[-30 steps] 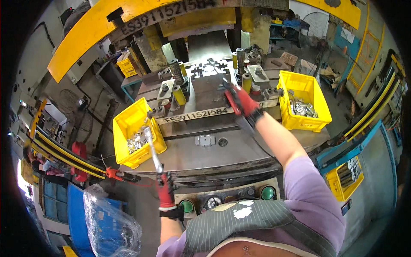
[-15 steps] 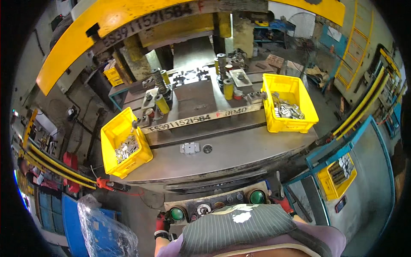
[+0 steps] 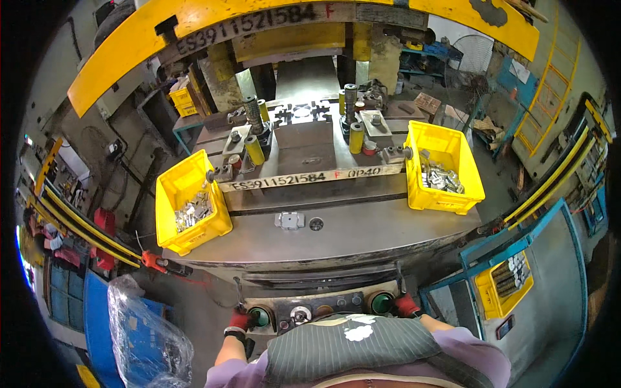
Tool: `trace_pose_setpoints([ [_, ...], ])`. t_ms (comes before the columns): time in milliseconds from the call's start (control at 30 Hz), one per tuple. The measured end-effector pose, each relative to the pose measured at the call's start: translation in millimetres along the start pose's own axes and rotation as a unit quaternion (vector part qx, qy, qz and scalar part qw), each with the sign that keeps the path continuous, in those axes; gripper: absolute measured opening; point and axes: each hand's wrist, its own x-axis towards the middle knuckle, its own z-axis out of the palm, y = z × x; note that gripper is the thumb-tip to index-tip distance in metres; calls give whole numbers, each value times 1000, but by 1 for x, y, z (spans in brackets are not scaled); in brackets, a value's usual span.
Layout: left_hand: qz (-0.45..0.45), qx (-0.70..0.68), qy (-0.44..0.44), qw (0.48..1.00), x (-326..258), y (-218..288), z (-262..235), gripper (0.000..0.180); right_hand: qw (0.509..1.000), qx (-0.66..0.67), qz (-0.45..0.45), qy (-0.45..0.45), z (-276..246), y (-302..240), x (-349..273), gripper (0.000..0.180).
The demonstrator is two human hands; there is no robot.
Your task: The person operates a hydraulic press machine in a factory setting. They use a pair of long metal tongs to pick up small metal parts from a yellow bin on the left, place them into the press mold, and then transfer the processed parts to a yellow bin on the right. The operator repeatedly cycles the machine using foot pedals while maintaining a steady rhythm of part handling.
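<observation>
My left hand (image 3: 240, 319), in a red glove with a dark band at the wrist, is at the left green push button (image 3: 260, 317), its fingers reaching out to the rim. My right hand (image 3: 406, 306), also red-gloved, reaches in from the right to the right green push button (image 3: 379, 303). Neither hand shows anything held. Both buttons are set in the control panel (image 3: 284, 304) in front of my body. Beyond it, a flat silver metal part (image 3: 289, 220) lies on the press table (image 3: 362, 229). The die (image 3: 304, 145) stands behind, with bright cut metal (image 3: 302, 112) at its far end.
Yellow bins of metal pieces stand at the table's left (image 3: 169, 220) and right (image 3: 446, 202) ends. A yellow beam (image 3: 213, 29) crosses overhead. At lower right, a blue-framed stand (image 3: 550, 284) holds another yellow bin (image 3: 488, 297) and a phone (image 3: 505, 327). Plastic wrap (image 3: 149, 336) hangs at lower left.
My right hand has come in from the panel's outer side to the right button. The left hand has moved up closer to its button. The whole view has shifted slightly.
</observation>
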Motion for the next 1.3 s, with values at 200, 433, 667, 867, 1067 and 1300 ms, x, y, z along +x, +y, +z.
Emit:
trace_pose_setpoints([
  [200,1,-90,-17,996,7,-8,3,65,974,-103,-200,19,-5,-21,-6,23],
  [433,14,-162,-53,985,31,-55,0,73,962,-215,-165,-28,6,17,5,25],
  [667,16,-154,-30,988,21,-27,3,63,988,26,-142,56,10,29,5,30],
  [867,-12,-313,-14,950,-18,-19,-22,27,947,266,-32,178,-4,-12,-22,23],
  [1067,78,-449,334,825,-43,58,-35,42,900,304,-109,292,-41,-199,-12,28],
  [1300,175,-371,148,900,-73,208,-22,37,885,-35,-403,232,-34,-415,96,50],
])
